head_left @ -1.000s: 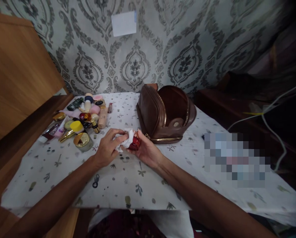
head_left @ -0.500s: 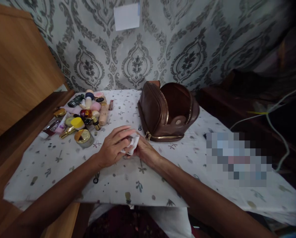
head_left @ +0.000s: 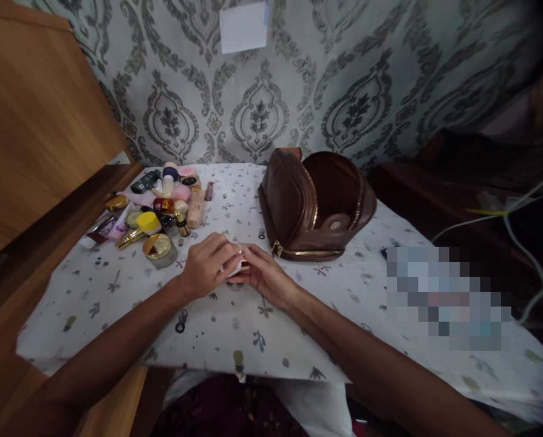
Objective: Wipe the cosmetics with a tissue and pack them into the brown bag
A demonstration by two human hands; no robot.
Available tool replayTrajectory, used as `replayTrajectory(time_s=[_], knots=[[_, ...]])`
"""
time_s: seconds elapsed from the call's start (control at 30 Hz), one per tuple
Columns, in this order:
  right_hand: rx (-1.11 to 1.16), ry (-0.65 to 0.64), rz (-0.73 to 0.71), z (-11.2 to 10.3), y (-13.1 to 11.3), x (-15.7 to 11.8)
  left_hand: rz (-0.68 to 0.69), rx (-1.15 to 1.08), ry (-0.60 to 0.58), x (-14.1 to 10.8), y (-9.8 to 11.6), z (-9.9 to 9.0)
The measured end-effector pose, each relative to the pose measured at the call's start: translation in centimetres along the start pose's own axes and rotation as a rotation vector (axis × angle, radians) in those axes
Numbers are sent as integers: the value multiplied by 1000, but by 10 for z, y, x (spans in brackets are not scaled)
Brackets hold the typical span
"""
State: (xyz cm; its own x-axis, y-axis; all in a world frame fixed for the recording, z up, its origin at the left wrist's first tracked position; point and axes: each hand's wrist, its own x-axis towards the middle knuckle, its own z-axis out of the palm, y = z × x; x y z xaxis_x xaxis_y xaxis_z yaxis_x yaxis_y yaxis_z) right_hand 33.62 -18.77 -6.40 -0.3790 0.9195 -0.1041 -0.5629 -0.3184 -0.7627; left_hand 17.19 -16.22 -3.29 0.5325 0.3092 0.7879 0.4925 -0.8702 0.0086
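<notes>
My left hand [head_left: 211, 265] is closed on a white cloth or tissue [head_left: 232, 267], pressed against a small item between both hands. My right hand [head_left: 269, 276] has its fingers wrapped round that small item [head_left: 245, 265], which shows a reddish-gold edge and is mostly hidden. Behind my right hand stands a brown bag [head_left: 290, 203] with its zipped top open. To the left of my hands lie several cosmetics, among them a gold-lidded jar [head_left: 159, 249], a yellow-capped jar [head_left: 148, 223] and a beige tube [head_left: 195, 208].
The table [head_left: 208, 340] has a white patterned cloth. A blurred-out item [head_left: 444, 291] lies at the right, near a pale cable [head_left: 522, 249]. A wooden panel [head_left: 39, 91] rises at the left, and a patterned wall covering [head_left: 257, 115] stands behind.
The view has shifted slightly, so the scene sits further right. My left fingers have curled in more over the cloth, less of which shows, and the item's reddish-gold edge is now visible.
</notes>
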Motion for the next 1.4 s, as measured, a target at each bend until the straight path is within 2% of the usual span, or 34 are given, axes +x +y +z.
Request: replayTrajectory(time_s=[0.13, 0.3, 0.43, 0.57, 0.67, 0.77, 1.0, 1.1, 1.17, 1.23, 1.33, 1.4], knots=[[72, 88, 38, -1, -4, 2, 147, 94, 18, 1, 6, 0], [199, 106, 148, 1, -11, 2, 143, 25, 44, 0, 8, 2], [234, 111, 180, 2, -16, 1, 39, -188, 52, -2, 7, 2], [139, 89, 183, 2, -15, -2, -103, -346, 53, -3, 7, 0], [25, 27, 195, 2, -10, -3, -223, -306, 103, -2, 5, -1], [20, 3, 200, 3, -8, -4, -306, -202, 134, -1, 3, -2], [123, 0, 74, 4, -11, -3, -293, -45, -18, -4, -2, 2], [133, 24, 1, 4, -11, -3, -318, -88, -81, -4, -5, 0], [137, 35, -29, 5, -10, -2, -397, -216, -126, -1, -9, -4], [138, 39, -31, 5, -9, -2, -559, -371, -104, 3, -15, -9], [109, 23, -9, 5, -7, -3, -841, -558, 72, 7, -24, -13], [64, -15, 4, 5, -4, -4, -969, -631, 195, 7, -26, -12]])
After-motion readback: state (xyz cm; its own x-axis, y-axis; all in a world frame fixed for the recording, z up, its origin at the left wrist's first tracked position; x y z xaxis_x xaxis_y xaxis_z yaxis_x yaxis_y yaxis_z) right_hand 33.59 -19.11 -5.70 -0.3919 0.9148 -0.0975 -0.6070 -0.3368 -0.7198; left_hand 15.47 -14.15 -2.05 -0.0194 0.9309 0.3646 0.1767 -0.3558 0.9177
